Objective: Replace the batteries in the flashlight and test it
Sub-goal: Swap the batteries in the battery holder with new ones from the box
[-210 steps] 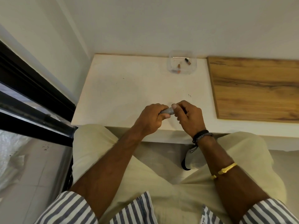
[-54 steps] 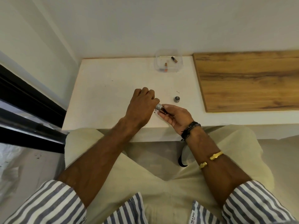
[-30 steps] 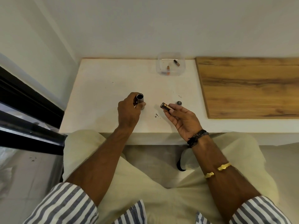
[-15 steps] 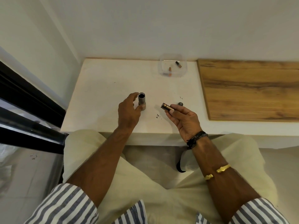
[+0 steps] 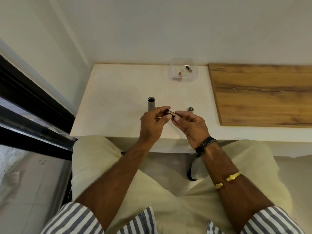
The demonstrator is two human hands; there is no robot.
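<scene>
Near the front edge of the white worktop (image 5: pixel 118 98), both hands meet over one small cell. The right hand (image 5: pixel 190 125) has its grip closed on the copper-and-black battery (image 5: pixel 171 113), thumb and forefinger pinching its right end, while the left hand (image 5: pixel 152 122) pinches the dark left end with its fingertips. So both grips are closed on the same battery, held roughly level just above the surface.

At about eleven o'clock from the hands, the grey flashlight body (image 5: pixel 151 103) stands upright by itself, open mouth up and dark inside, just beside the left knuckles. At two o'clock from the hands sits the small round end cap (image 5: pixel 190 109), off the body and near the right fingertips. Farther back at twelve o'clock, a clear plastic tray (image 5: pixel 194 76) holds two more batteries (image 5: pixel 180 74).

This looks like the swap stage: the tube is open and a cell is out in hand. Which way its terminals face is too small to tell. Next, by my reading, a fresh cell must go into the tube the right way round, then the cap screws back on before any test.
</scene>
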